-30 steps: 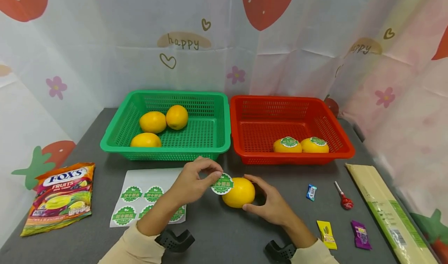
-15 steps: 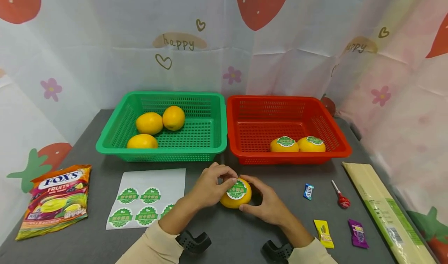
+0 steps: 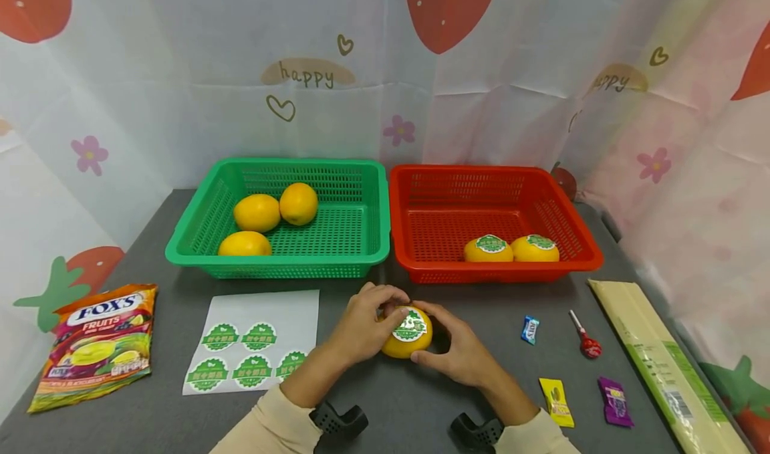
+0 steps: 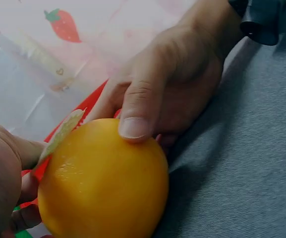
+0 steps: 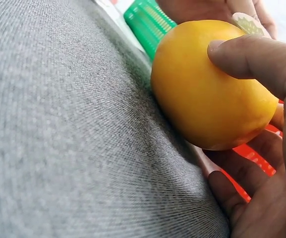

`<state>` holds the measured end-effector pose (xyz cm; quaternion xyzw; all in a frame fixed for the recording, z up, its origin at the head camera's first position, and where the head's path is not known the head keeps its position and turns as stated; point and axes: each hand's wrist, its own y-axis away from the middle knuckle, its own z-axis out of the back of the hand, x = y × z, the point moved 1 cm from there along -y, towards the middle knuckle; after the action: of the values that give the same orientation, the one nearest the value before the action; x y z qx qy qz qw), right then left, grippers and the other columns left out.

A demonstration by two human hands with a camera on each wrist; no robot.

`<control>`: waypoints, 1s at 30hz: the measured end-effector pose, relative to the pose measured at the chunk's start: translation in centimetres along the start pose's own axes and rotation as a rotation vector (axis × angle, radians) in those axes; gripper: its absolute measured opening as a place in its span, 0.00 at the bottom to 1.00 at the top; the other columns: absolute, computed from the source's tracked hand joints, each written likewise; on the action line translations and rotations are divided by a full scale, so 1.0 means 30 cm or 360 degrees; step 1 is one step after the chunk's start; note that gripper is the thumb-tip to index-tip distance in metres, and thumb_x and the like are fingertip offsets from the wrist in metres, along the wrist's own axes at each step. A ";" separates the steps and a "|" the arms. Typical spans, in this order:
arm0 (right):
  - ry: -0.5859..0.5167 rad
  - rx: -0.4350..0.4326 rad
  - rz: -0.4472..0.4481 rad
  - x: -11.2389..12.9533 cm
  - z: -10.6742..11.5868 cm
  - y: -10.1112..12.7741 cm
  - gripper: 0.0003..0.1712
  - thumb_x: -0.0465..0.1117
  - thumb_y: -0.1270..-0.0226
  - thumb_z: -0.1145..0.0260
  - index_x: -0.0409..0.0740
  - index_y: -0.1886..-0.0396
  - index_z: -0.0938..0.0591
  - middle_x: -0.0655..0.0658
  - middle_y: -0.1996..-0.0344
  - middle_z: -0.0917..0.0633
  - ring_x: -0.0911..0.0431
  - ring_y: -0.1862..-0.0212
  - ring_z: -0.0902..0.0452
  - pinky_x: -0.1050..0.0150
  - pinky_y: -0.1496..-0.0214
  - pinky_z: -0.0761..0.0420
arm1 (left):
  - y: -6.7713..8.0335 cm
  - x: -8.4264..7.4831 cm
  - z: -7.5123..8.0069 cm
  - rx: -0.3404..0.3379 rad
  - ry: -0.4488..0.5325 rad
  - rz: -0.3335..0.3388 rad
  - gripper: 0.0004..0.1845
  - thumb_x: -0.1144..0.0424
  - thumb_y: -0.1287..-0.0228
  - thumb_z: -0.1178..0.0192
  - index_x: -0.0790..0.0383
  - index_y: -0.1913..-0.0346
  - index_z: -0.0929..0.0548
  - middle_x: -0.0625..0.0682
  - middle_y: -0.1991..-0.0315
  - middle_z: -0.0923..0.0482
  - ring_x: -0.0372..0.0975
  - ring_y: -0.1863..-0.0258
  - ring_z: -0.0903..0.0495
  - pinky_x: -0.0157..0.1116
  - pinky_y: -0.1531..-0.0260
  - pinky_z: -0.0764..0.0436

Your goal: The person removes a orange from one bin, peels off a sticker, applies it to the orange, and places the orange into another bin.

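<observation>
On the grey table, a yellow-orange lemon (image 3: 415,351) sits between both hands. My right hand (image 3: 460,352) grips its right side, the thumb (image 5: 242,57) lying across the peel in the right wrist view. At the lemon's upper left, my left hand (image 3: 363,325) pinches the edge of a round green-and-white sticker (image 3: 411,325). That sticker lies against the top of the fruit; in the left wrist view a lemon (image 4: 108,178) shows part of the sticker (image 4: 61,134) standing off the peel. A white sticker sheet (image 3: 240,310) with several stickers lies left of my left hand.
Behind are a green basket (image 3: 277,261) with three plain lemons and a red basket (image 3: 433,266) with two stickered ones. A candy bag (image 3: 99,347) lies far left. To the right lie a lollipop (image 3: 589,346), small wrapped candies (image 3: 557,402) and a long package (image 3: 668,360).
My left hand has moved right and brought the sticker from beside the lemon onto its top. Over the last half second the hand has shifted slightly; the right hand keeps its grip.
</observation>
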<state>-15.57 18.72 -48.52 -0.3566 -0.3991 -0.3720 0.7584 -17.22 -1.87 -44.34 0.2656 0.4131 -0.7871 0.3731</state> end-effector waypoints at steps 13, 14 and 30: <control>0.0009 0.0013 0.0018 0.001 0.005 -0.003 0.43 0.42 0.44 0.24 0.42 0.30 0.33 0.53 0.40 0.26 0.53 0.44 0.27 0.56 0.40 0.30 | 0.047 0.010 -0.033 -0.0085 -0.0054 -0.0293 0.11 0.60 0.44 0.29 0.54 0.57 0.10 0.53 0.50 0.28 0.47 0.48 0.36 0.53 0.52 0.34; 0.0012 0.0013 0.0015 0.001 0.004 -0.003 0.43 0.42 0.44 0.24 0.42 0.30 0.33 0.53 0.40 0.26 0.53 0.44 0.27 0.57 0.40 0.30 | 0.052 0.017 -0.036 -0.0068 -0.0063 -0.0259 0.12 0.59 0.45 0.28 0.54 0.56 0.10 0.53 0.47 0.28 0.47 0.47 0.36 0.53 0.51 0.35; -0.0272 -0.0173 0.0466 0.038 -0.035 -0.010 0.26 0.23 0.35 0.40 0.30 0.36 0.28 0.31 0.35 0.33 0.42 0.36 0.35 0.55 0.40 0.29 | 0.083 0.084 -0.080 -0.0152 0.0076 -0.0295 0.23 0.61 0.45 0.28 0.64 0.46 0.16 0.55 0.47 0.23 0.45 0.52 0.26 0.39 0.59 0.23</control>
<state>-15.00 17.40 -47.90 -0.4816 -0.3853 -0.2470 0.7474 -16.41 -1.70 -48.53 0.2269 0.4817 -0.7912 0.3009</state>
